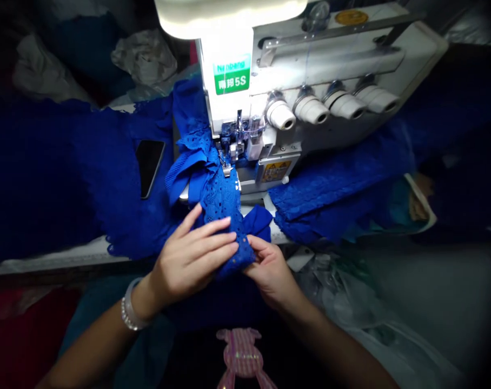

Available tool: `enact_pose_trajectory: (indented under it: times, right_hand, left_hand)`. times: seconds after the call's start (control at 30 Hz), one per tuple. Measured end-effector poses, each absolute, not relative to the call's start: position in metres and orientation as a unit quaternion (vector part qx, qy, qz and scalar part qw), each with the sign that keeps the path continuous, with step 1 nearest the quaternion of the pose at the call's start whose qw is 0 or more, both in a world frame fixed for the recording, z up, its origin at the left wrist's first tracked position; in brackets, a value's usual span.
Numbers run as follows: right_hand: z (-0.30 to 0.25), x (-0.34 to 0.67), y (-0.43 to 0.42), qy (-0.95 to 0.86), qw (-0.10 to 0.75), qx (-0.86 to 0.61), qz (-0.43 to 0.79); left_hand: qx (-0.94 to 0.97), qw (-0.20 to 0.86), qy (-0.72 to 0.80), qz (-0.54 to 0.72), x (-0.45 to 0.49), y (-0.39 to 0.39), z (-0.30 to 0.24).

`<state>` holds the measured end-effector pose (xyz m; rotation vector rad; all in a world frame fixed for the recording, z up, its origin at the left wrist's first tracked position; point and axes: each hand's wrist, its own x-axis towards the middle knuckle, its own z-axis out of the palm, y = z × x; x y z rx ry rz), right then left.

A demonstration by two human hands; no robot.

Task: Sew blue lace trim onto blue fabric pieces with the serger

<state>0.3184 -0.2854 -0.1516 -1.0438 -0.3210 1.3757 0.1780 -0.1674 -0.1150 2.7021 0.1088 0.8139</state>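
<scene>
A strip of blue eyelet lace fabric (221, 197) runs from under the presser foot (228, 156) of a white overlock sewing machine (294, 81) down to both my hands. My left hand (192, 256) lies on the fabric with its fingers stretched flat, pressing the near end. My right hand (270, 265) pinches the same end of the fabric from the right, fingers closed on it. A beaded bracelet (128, 313) sits on my left wrist.
A dark phone (148, 165) lies on blue fabric left of the machine. More blue lace is piled at the left (67, 178) and right (334, 189). Crumpled white cloth (146, 54) lies at the back. Clear plastic bags (351, 292) sit at lower right.
</scene>
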Motion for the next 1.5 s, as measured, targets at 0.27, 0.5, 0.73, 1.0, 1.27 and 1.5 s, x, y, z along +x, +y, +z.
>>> enact_pose_trajectory:
  times: [0.27, 0.5, 0.73, 1.0, 1.27, 1.5]
  right_hand:
    - [-0.155, 0.309, -0.309, -0.15, 0.638, -0.456, 0.602]
    - [-0.144, 0.304, -0.33, -0.191, 0.669, -0.443, 0.565]
    - [-0.13, 0.302, -0.339, -0.227, 0.656, -0.456, 0.557]
    - [-0.128, 0.305, -0.344, -0.306, 0.637, -0.483, 0.517]
    - [-0.122, 0.318, -0.34, -0.482, 0.557, -0.561, 0.378]
    - [-0.126, 0.325, -0.332, -0.709, 0.495, -0.498, 0.063]
  left_hand:
    - [0.896, 0.268, 0.111, 0.335, 0.164, -0.208, -0.136]
    - [0.903, 0.21, 0.13, 0.35, 0.161, -0.231, -0.129]
    - [0.898, 0.238, 0.131, 0.346, 0.154, -0.244, -0.118]
    - [0.926, 0.153, 0.113, 0.327, 0.156, -0.243, -0.125]
    - [0.932, 0.098, 0.064, 0.342, 0.154, -0.232, -0.123]
    - [0.928, 0.11, 0.029, 0.356, 0.186, -0.182, -0.127]
